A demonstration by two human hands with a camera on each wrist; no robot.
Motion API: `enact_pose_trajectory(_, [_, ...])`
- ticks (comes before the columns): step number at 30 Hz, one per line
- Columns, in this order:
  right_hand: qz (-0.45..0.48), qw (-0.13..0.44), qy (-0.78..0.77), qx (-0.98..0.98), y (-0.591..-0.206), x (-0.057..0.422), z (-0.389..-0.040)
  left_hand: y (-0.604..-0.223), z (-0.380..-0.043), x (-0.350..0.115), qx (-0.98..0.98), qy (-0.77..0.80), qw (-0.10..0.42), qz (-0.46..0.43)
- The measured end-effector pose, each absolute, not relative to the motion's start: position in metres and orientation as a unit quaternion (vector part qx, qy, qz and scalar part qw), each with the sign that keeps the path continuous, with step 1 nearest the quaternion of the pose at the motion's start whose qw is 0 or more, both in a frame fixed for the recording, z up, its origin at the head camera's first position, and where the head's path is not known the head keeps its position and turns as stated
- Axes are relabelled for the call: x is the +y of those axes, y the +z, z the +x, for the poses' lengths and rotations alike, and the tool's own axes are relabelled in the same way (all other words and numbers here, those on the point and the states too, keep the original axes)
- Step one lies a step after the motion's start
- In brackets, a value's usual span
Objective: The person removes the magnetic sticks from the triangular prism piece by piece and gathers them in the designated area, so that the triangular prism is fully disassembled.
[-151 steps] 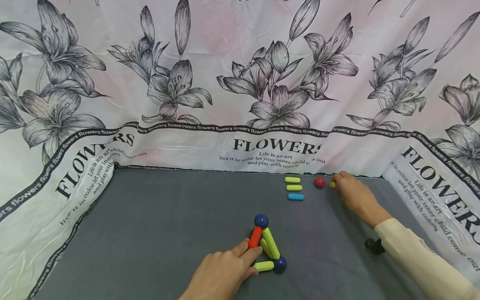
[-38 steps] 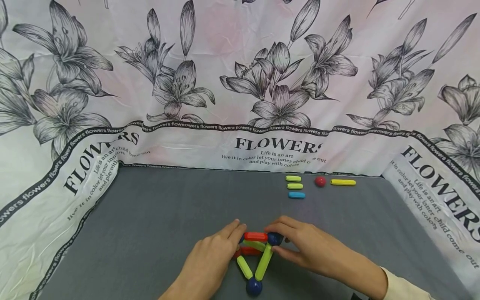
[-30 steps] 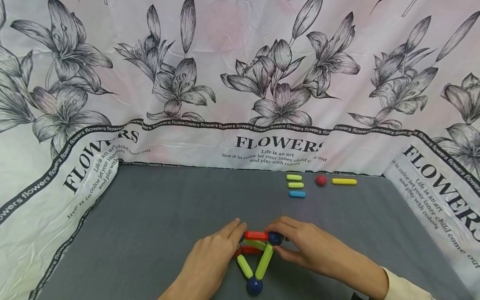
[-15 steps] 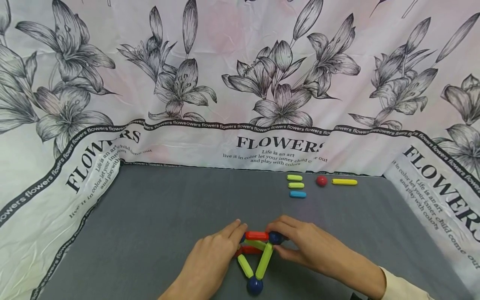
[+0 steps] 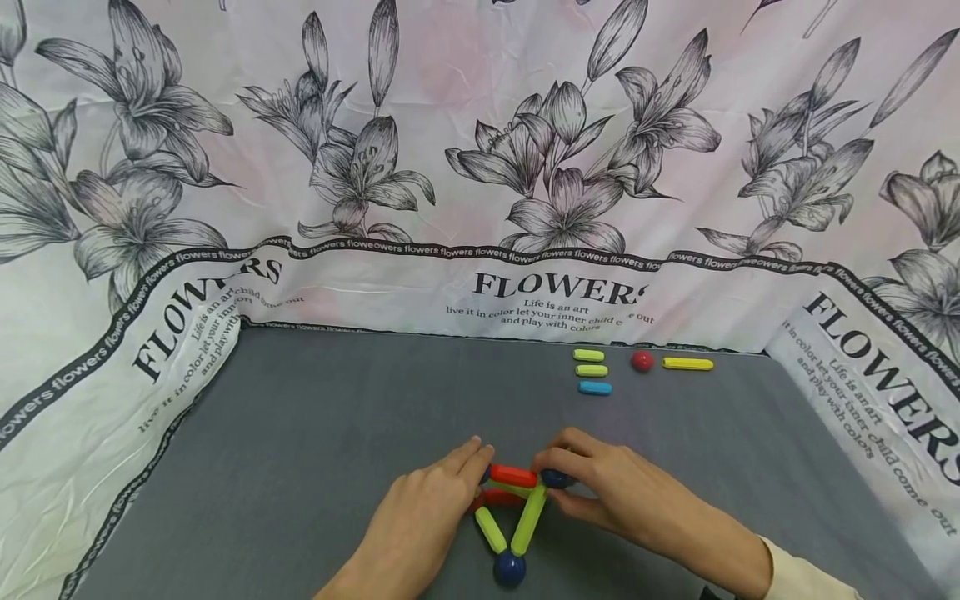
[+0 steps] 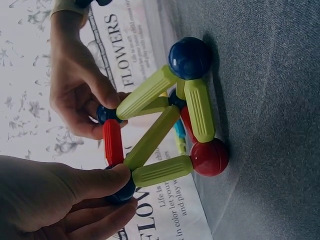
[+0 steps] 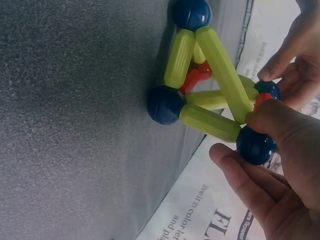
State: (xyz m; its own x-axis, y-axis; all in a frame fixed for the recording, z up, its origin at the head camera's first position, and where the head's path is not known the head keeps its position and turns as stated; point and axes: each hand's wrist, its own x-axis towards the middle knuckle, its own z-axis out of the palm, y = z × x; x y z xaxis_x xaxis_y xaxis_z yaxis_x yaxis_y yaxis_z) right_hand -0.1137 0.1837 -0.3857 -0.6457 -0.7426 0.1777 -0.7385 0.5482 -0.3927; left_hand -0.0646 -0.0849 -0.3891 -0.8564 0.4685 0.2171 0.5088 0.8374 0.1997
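Rod-and-ball frame [image 5: 528, 521] at the near middle of a gray surface [image 5: 337, 417], its lower balls on the surface, its upper edge between two hands. Count: five balls (four blue, one red) and eight rods (six green, two red). The fingers of the left hand [image 5: 423, 517] grasp one upper blue ball [image 6: 120, 187]; those of the right hand [image 5: 622, 492] pinch the other upper blue ball [image 7: 256, 145]. One red rod [image 5: 513, 476] spans these two; the second red rod [image 5: 501, 497] lies lower. Beyond the frame, five loose pieces: two short green rods [image 5: 590, 362], one blue rod [image 5: 595, 388], one red ball [image 5: 642, 361] and one yellow rod [image 5: 687, 364]. Behind, a flower-printed cloth [image 5: 420, 292]. Legible lettering: "FLOWERS" three times in large capitals; beneath the central one, "Life is an art", "live it in color let your inner child" and "and play with colors"; along the black band [image 5: 450, 252], "flowers" repeated.
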Motion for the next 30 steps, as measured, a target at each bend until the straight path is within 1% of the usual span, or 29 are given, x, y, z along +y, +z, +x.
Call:
enact_pose_trajectory(5, [-0.407,0.020,-0.237,0.882,-0.390,0.185,-0.113,-0.391,-0.064,-0.085,-0.953,-0.127,0.089,-0.259])
enact_pose_trajectory(9, [-0.399,0.028,-0.249,0.882,-0.393,0.186,-0.113,-0.391,-0.065,-0.084,-0.955,-0.124,0.087,-0.256])
enact_pose_trajectory(17, [-0.421,-0.010,-0.258,0.869,-0.400,0.184,-0.117,-0.390,-0.064,-0.084,-0.954,-0.126,0.086,-0.258])
enact_pose_trajectory(30, [-0.415,-0.012,-0.282,0.865,-0.398,0.186,-0.116,-0.390,-0.064,-0.085,-0.954,-0.125,0.083,-0.261])
